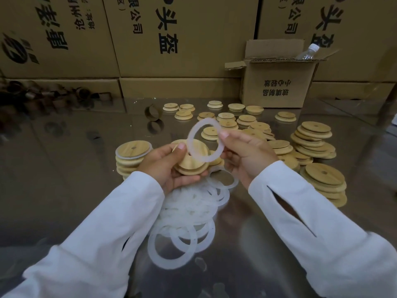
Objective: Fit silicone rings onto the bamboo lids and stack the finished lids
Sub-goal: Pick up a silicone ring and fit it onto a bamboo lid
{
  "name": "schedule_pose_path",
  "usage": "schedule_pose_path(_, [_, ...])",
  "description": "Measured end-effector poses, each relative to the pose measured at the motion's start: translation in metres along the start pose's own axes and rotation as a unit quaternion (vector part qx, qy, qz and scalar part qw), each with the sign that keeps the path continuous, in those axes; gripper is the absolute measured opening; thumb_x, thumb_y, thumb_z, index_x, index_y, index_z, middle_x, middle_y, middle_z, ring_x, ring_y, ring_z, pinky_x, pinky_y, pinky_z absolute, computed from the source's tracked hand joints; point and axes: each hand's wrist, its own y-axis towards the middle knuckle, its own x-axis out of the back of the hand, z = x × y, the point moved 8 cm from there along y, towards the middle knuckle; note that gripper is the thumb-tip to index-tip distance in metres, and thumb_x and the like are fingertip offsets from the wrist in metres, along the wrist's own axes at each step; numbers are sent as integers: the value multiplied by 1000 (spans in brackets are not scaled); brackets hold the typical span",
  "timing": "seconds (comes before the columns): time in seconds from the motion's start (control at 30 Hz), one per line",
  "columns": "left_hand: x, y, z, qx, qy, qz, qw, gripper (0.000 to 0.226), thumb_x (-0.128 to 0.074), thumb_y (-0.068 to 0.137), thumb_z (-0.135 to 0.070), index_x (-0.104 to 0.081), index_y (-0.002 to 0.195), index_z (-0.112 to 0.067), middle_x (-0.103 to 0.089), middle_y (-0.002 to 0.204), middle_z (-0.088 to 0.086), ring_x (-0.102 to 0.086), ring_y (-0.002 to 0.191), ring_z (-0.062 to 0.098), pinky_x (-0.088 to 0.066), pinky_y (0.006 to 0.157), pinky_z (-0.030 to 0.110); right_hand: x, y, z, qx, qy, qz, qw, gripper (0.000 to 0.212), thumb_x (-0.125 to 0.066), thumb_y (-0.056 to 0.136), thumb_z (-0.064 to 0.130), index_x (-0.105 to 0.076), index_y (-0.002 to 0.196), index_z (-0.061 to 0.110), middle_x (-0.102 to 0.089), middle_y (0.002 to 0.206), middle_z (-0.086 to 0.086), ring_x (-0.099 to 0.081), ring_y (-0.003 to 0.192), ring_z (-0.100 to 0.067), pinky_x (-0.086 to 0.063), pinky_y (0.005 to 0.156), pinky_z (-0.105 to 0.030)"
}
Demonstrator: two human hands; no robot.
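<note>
Two hands in white sleeves met above the middle of the mirror-bright metal desk. From where I stood, the left hand cupped one bamboo lid, fingers curled under the stepped round disc and thumb up at its rim. The right hand pinched one silicone ring, a flat, milky, translucent band, with the thumb on its right side. The ring stood tilted over the lid, not seated round it; whether its lower arc touched the wood I could not tell.

One finished stack stood just left of the left hand. It was made of pale wooden discs, and the top one had a white band at its edge and a small centre hole. I could not count its layers.

One loose heap of spare rings lay under the hands toward the near edge, too tangled to count. Two leaning piles of bare lids rose on the right side, the far pile and the near pile.

More than a dozen scattered lids lay toward the far edge. One open carton sat at the far right, with one clear plastic bottle poking out. One cardboard hoop stood on edge at the far middle, brown tubes crowded the far left corner, and big printed boxes walled the back.
</note>
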Motion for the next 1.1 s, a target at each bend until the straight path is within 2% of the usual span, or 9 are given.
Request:
schedule_pose_path(0.13, [-3,2,5,48,-7,11,999,51,-30,94,-50,-58,103,-8,-68,94,20,-70,63,33,-55,45,28,2,1,-9,-40,-81,-71,993,21,-67,82,16,-67,61,20,-60,48,8,-53,47,-7,-40,50,-20])
schedule_pose_path(0.2, [-3,2,5,49,8,15,999,55,-33,87,-57,-59,102,-10,-69,92,18,-70,65,33,-55,46,28,2,1,-9,-39,-101,-82,991,23,-67,82,16,-65,59,20,-59,45,9,-52,44,-5,-39,44,-16])
schedule_pose_path(0.3, [-4,1,2,3,36,28,999,31,-52,82,-36,-62,99,-13,-72,82,13,-70,67,32,-55,48,27,0,-1,-9,-35,-120,-78,989,22,-67,81,17,-66,59,21,-61,47,7,-54,47,-8,-40,48,-19])
schedule_pose_path(0.37, [-4,1,1,-13,35,37,999,17,-51,87,-24,-62,96,-15,-73,75,7,-71,67,29,-56,50,27,0,-2,-9,-34,-123,-76,989,20,-67,81,19,-66,62,21,-62,48,8,-55,48,-8,-41,49,-20])
schedule_pose_path(0.5, [-6,3,0,-29,29,49,998,18,-49,89,-20,-63,99,-17,-73,80,7,-71,73,28,-57,56,30,-2,-3,-6,-14,-135,-80,987,15,-67,82,23,-65,67,21,-61,49,10,-53,40,0,-37,38,-9])
schedule_pose_path(0.6, [-7,3,0,-45,32,63,997,21,-46,91,-18,-62,105,-17,-71,91,10,-71,77,26,-58,62,31,-2,-4,-3,-1,-136,-83,987,14,-67,82,21,-65,69,19,-61,56,6,-52,38,3,-37,38,-7])
schedule_pose_path(0.77, [-10,2,-2,-53,17,79,995,30,-46,91,-17,-57,118,-11,-67,106,16,-69,89,28,-58,75,36,0,-4,-3,9,-146,-91,985,12,-67,82,24,-66,70,21,-65,66,5,-59,56,-6,-40,42,-6])
schedule_pose_path(0.93, [-8,3,-1,-57,8,71,996,26,-45,91,-19,-60,112,-12,-68,101,14,-70,84,26,-59,71,36,-1,-3,-2,20,-141,-94,985,13,-67,82,22,-66,68,22,-63,61,8,-55,45,5,-42,44,-5])
schedule_pose_path(1.1, [-7,4,-1,-70,13,66,995,21,-46,89,-22,-64,100,-17,-73,87,5,-71,80,24,-59,64,33,-1,-3,-2,25,-142,-88,986,13,-67,82,22,-66,68,23,-63,61,9,-56,46,6,-41,43,-4])
